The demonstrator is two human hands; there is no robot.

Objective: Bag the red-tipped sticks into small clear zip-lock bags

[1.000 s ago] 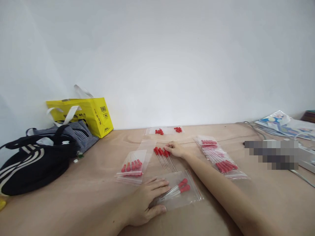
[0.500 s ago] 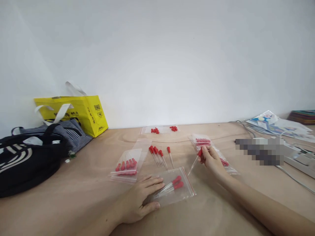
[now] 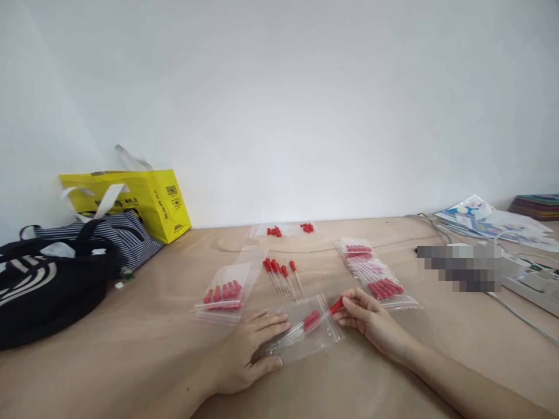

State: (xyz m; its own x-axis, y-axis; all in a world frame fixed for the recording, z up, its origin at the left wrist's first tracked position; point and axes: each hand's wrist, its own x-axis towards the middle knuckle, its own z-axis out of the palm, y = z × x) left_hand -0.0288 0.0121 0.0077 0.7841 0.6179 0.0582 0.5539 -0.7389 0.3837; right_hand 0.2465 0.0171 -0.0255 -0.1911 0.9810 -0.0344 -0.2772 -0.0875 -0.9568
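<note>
My right hand [image 3: 364, 317] pinches a glass dropper by its red rubber bulb [image 3: 337, 305] at the right, open end of a clear zip bag [image 3: 321, 343]. The dropper's glass tube seems to lie within the bag's mouth. Inside the bag are red-bulbed droppers [image 3: 311, 319], their tubes pointing left. Flat on the bag's left part rests my left hand [image 3: 255, 349], fingers apart, holding it down against the table. Just beyond the bag several loose droppers [image 3: 276, 273] lie side by side, bulbs away from me.
Filled dropper bags lie left [image 3: 225, 294] and right [image 3: 378, 276]. Another bag with small red bulbs [image 3: 283, 230] lies by the wall. Black [image 3: 52, 291] and yellow bags [image 3: 161, 203] stand left. A power strip [image 3: 533, 288], cables and printed sheets [image 3: 476, 218] occupy the right.
My right hand has come nearer and slightly left, bringing the dropper from beside the right-hand bags to the open bag's mouth. My left hand has stayed on the bag.
</note>
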